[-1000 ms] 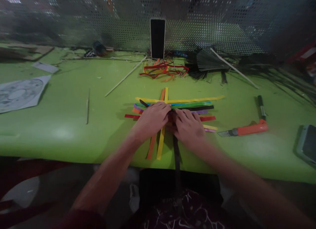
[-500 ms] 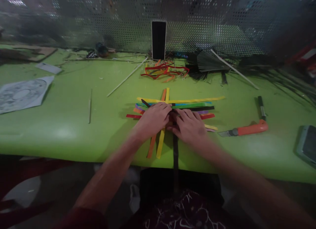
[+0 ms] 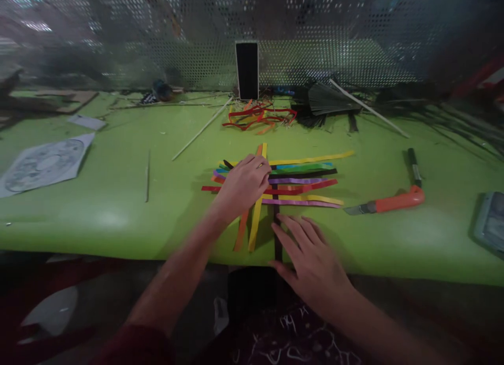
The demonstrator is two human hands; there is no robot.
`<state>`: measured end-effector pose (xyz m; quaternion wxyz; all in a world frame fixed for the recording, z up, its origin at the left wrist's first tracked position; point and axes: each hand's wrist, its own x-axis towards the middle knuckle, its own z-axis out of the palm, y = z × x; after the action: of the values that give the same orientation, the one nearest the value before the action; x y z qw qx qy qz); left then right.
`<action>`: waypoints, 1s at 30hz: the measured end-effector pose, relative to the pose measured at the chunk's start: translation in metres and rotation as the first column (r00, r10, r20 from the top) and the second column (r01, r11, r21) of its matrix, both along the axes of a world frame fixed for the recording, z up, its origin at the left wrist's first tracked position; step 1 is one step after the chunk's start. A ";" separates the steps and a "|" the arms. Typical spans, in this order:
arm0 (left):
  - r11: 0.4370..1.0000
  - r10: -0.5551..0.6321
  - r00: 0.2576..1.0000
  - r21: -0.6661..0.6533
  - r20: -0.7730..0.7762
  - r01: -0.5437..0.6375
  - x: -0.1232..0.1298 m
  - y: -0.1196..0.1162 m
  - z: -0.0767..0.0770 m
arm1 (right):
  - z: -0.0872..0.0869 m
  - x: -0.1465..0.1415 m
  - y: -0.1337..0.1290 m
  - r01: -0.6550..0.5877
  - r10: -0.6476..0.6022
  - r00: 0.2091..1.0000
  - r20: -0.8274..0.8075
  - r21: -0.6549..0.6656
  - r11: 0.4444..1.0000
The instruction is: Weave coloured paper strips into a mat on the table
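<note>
Coloured flat strips (image 3: 299, 190) lie across the table in a loose weave, with orange and yellow strips (image 3: 255, 226) crossing them lengthwise. My left hand (image 3: 246, 181) rests on the weave, fingers curled and pressed together at the crossing; its palm hides part of the strips. A black strip (image 3: 277, 239) runs from the weave toward the table's front edge. Beside it is my right hand (image 3: 313, 254), fingers spread, with the fingertips and thumb at the strip's edge and nothing visibly gripped.
On the right lie an orange-handled knife (image 3: 397, 201), blade toward the weave, and a black marker (image 3: 414, 168). A phone (image 3: 248, 71) stands at the back, behind a heap of strip scraps (image 3: 260, 117). Thin sticks (image 3: 202, 128) and a printed sheet (image 3: 47, 163) lie leftward.
My right hand has left the weave and come down toward the front edge, its fingers opening out along the black strip. The left hand stays on the weave. The view has shifted slightly.
</note>
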<state>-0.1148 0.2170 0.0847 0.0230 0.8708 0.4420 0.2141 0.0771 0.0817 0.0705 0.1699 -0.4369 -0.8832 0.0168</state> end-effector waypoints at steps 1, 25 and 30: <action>1.000 0.005 1.000 -0.014 0.002 -0.005 -0.001 0.002 0.000 | -0.002 0.001 -0.001 -0.003 0.003 1.000 -0.003 -0.003 1.000; 0.990 -0.006 0.998 -0.144 -0.058 -0.002 0.002 0.025 -0.017 | -0.015 0.003 -0.003 -0.012 0.011 0.998 -0.057 -0.016 1.000; 0.992 -0.029 0.999 -0.126 -0.037 0.024 -0.001 0.026 -0.020 | -0.014 0.002 -0.003 0.001 -0.002 0.998 -0.056 -0.013 1.000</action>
<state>-0.1155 0.2426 0.0651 0.0720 0.8774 0.4433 0.1687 0.0793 0.0792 0.0561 0.1917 -0.4379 -0.8777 0.0345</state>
